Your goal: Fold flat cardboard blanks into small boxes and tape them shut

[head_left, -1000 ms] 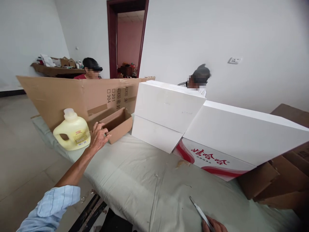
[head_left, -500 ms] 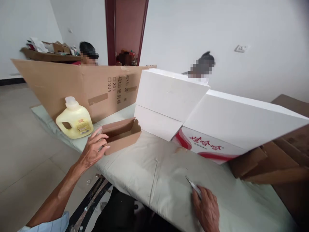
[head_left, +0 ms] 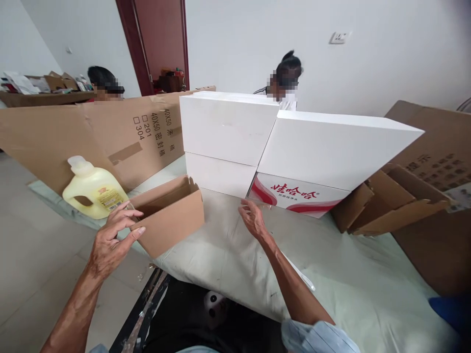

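My left hand [head_left: 110, 240] is closed on the near left end of a small open-topped cardboard box [head_left: 176, 223], thumb on the outer side. Just behind that hand, a pale yellow jug of liquid [head_left: 93, 189] leans close to the box. My right hand [head_left: 252, 218] reaches over the cloth-covered table [head_left: 228, 255], fingers loosely bent and apart, with nothing visible in them. It is near the foot of the white boxes. A slim white-handled tool [head_left: 301, 274] lies on the cloth beside my right forearm, which hides part of it.
A large brown carton [head_left: 147, 132] stands at the left back. White cartons [head_left: 228, 127] and a red-and-white printed carton [head_left: 298, 193] stand across the middle. At the right are opened cardboard boxes [head_left: 390, 201]. Two people [head_left: 289, 73] are behind the cartons.
My right hand has let go of the slim tool, leaving it on the table, and moved forward and left toward the white boxes. My left hand stays on the cardboard box. The view has shifted right.
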Demonstrator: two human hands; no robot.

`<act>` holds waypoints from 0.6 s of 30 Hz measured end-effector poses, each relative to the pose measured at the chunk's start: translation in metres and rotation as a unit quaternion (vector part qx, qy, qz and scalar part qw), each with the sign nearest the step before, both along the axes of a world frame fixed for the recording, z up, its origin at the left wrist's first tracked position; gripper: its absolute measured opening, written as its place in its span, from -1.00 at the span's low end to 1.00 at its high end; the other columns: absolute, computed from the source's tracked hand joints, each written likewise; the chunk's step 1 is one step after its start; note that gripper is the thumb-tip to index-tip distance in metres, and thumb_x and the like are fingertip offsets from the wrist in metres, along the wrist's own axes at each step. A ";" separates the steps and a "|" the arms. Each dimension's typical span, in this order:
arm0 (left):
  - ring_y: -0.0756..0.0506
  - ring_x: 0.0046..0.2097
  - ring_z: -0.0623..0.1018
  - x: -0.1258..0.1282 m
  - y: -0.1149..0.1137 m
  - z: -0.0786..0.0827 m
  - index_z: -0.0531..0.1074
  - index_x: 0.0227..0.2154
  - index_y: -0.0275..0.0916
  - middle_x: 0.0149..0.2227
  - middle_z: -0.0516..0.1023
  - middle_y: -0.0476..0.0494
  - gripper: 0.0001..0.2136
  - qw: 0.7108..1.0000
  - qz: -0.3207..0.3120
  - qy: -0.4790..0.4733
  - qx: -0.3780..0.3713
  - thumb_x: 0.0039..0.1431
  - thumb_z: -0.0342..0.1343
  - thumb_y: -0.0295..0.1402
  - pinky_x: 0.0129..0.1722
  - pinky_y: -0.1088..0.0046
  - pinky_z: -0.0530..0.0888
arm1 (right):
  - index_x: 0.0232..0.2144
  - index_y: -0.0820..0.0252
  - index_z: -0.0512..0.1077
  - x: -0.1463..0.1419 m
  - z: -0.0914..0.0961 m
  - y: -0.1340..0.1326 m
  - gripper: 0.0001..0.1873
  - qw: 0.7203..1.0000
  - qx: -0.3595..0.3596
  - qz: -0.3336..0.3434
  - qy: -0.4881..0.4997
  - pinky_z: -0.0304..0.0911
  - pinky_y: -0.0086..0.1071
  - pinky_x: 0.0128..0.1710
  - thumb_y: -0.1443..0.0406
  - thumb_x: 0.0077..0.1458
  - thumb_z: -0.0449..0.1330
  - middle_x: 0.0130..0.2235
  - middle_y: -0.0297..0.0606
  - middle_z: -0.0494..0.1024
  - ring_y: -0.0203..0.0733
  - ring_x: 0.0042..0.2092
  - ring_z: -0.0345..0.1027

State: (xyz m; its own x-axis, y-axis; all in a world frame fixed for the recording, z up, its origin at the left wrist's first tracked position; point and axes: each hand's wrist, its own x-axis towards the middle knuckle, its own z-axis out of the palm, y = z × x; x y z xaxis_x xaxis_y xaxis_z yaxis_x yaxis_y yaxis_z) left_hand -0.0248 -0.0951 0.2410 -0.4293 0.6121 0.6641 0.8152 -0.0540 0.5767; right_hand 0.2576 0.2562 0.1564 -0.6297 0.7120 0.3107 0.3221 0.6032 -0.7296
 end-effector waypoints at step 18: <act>-0.05 -0.47 0.50 0.021 0.089 -0.009 0.44 -0.45 -0.16 -0.49 0.52 0.04 -0.54 0.807 -0.164 -0.528 -0.208 0.03 0.49 0.08 -0.46 0.43 0.43 | 0.66 -0.14 -0.15 0.153 0.047 -0.129 0.23 0.989 0.029 0.148 0.000 0.19 0.22 0.50 -0.34 0.22 0.29 0.63 -0.02 0.03 0.30 0.61 -0.03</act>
State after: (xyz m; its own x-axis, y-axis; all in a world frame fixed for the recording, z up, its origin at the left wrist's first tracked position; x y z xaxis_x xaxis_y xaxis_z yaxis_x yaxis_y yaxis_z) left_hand -0.0041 -0.0062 0.2316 -0.3911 0.8836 -0.2576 -0.1603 0.2102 0.9644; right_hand 0.4106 0.1273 0.2031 -0.8081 0.4775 0.3450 0.1253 0.7117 -0.6913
